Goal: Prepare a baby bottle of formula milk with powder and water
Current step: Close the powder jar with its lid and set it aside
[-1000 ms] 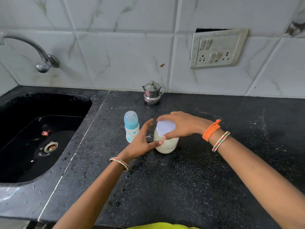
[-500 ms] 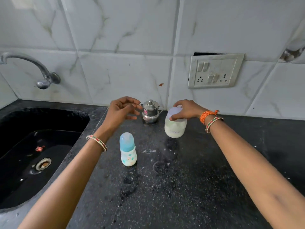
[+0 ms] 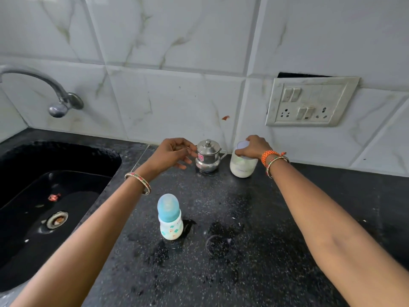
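A person's right hand (image 3: pixel 252 147) clamps its fingers on the powder jar's (image 3: pixel 243 165) lid at the table's (image 3: pixel 276 251) one o'clock; the left hand (image 3: pixel 171 155), fingers loosely curled and empty, nears the steel pot (image 3: pixel 207 159). The capped baby bottle (image 3: pixel 170 218) stands at centre; steadying the jar while unscrewing would likely avoid spills.

White marble wall tiles (image 3: pixel 181 103), black speckled counter (image 3: pixel 254 273), sink (image 3: pixel 44 207), switchboard (image 3: pixel 309 101)

Soft even daylight, wide-angle edge distortion.

Both arms outstretched, left hand (image 3: pixel 171 152) loosely curled, right hand (image 3: pixel 254 146) gripping downward
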`<state>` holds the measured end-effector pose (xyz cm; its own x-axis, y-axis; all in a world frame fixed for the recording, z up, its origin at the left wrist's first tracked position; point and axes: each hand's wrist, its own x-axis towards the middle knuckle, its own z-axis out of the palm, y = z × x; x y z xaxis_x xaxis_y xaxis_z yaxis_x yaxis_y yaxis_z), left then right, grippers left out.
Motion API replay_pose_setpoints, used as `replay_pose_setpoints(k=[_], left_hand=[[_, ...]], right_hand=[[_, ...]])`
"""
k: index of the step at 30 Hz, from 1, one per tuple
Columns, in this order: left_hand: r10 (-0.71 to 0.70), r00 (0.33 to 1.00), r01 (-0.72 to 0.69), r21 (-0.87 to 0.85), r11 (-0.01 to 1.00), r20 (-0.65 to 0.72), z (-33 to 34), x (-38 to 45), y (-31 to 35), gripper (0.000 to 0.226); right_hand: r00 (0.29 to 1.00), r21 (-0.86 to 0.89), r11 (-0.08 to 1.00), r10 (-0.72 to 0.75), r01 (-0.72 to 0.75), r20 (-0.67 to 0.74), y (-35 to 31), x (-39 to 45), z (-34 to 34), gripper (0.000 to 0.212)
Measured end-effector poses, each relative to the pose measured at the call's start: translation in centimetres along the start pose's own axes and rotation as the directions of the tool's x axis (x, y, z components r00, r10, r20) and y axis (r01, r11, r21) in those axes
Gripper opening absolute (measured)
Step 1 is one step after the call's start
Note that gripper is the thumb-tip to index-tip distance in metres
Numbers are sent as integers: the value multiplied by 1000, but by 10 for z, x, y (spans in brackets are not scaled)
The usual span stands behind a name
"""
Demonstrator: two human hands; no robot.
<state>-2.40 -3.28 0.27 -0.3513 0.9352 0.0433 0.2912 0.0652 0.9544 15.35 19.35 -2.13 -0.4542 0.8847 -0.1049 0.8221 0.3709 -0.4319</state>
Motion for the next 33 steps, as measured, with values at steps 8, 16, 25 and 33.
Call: replay_pose_setpoints(k=[8,16,25,33], left_hand=[[-33,999,34,-11,999,27,-4,-15,-13,21],[-111,977,78,-181,980,-180,-12,-66,-47,25],[-377,913,324,-283,903,-158,3,-135,-96,18],[-344,932,295,-313,903,-114,24,-146,-90,18]], right_hand=[[998,-186,981,58,-53,20,-15,-19,6,93],[897,340,868,-424,363,124,-55,-169,62,64],[926,645,731,-366,222,96,-77,-222,148,69],[969,674,713,-247,193,-15,-48,-211,124,56]])
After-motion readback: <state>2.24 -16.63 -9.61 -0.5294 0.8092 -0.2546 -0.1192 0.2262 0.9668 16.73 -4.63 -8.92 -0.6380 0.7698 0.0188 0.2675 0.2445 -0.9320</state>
